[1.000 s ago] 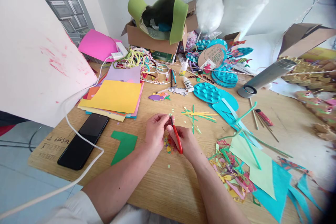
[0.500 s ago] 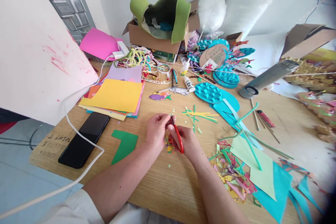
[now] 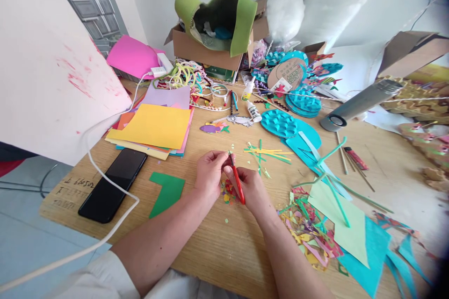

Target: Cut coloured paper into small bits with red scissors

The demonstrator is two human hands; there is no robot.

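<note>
Red-handled scissors (image 3: 238, 184) are held in my right hand (image 3: 253, 190), with the blades pointing away from me. My left hand (image 3: 210, 170) is pinched near the blade tips, around a tiny pale green piece that is mostly hidden by the fingers. Small coloured paper bits (image 3: 227, 191) lie on the table beneath and between my hands. A green paper piece (image 3: 167, 192) lies to the left of my left forearm. Thin yellow and green paper strips (image 3: 268, 152) cross each other beyond my right hand.
A black phone (image 3: 112, 186) and stacked coloured paper (image 3: 157, 124) lie at left, with a white cable (image 3: 121, 190) across the phone. Paper scraps (image 3: 308, 229) and turquoise sheets (image 3: 368, 252) are at right. Farther back are glue bottles (image 3: 253, 111), a metal flask (image 3: 361, 105) and a cardboard box (image 3: 206, 53).
The scissor handles look slightly closer together, and more of the coloured bits show between my hands. Both hands stay in nearly the same place.
</note>
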